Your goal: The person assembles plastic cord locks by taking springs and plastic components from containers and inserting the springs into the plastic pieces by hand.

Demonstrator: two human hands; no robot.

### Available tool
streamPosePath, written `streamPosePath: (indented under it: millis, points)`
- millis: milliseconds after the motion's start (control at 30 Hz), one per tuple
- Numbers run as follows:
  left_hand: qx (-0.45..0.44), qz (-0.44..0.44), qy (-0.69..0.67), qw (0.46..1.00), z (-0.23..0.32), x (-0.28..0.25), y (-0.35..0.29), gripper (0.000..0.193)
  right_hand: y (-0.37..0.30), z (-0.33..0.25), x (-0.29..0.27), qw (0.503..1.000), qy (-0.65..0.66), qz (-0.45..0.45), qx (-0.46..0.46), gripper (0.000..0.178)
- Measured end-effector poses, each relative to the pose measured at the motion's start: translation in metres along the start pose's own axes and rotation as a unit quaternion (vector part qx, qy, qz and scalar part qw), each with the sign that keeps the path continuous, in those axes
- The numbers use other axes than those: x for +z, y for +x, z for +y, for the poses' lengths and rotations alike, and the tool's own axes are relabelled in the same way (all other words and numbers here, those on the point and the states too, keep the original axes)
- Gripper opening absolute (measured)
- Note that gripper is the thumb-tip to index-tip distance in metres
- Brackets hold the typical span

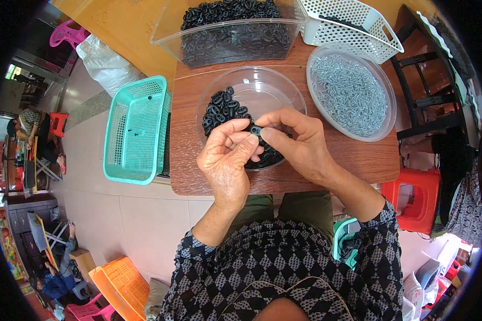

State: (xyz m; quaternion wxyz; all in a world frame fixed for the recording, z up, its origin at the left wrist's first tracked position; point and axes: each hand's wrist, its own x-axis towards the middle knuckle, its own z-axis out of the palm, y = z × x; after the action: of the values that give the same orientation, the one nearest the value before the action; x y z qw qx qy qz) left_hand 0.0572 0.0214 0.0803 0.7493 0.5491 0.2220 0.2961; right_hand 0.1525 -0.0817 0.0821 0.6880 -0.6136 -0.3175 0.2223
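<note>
Above a round clear tub [297, 91], my two hands meet at one small black plastic piece with holes [256, 130]. The fingertips of my left hand [227, 155] pinch its left side. My right hand [297, 142] grips it from the right between thumb and index finger. Whether a screw is also in the fingers, I cannot tell. Many similar black pieces [218, 109] lie heaped in the tub's left and near parts, partly hidden under my hands. Beyond my right hand is a round clear dish [392, 115] full of small silvery screws [349, 93].
A clear bin [168, 40] of black pieces and a white perforated basket [383, 48] stand at the table's [193, 179] far side. A green basket [136, 176] is to the left, a red stool [420, 200] to the right. Other people [59, 281] sit far left.
</note>
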Motion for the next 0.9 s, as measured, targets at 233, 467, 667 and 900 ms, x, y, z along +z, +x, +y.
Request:
streamPosePath:
  millis: [233,467,667,900]
  points:
    - [0.016,-0.027,-0.003,1.0,0.0,-0.002,0.001,0.022,-0.001,-0.001,-0.007,0.988,-0.122,-0.034,-0.089,0.03]
    - [0.012,-0.033,-0.001,0.999,0.002,-0.001,0.0,0.022,-0.001,0.004,-0.008,0.975,-0.163,-0.022,-0.147,0.033]
    - [0.003,-0.044,-0.001,0.999,0.004,-0.003,-0.002,0.025,-0.003,0.006,-0.008,0.979,-0.141,-0.006,-0.149,0.031]
    - [0.058,-0.078,0.029,0.995,-0.003,-0.009,-0.003,0.034,-0.005,0.005,-0.007,0.981,-0.131,0.007,-0.146,0.029]
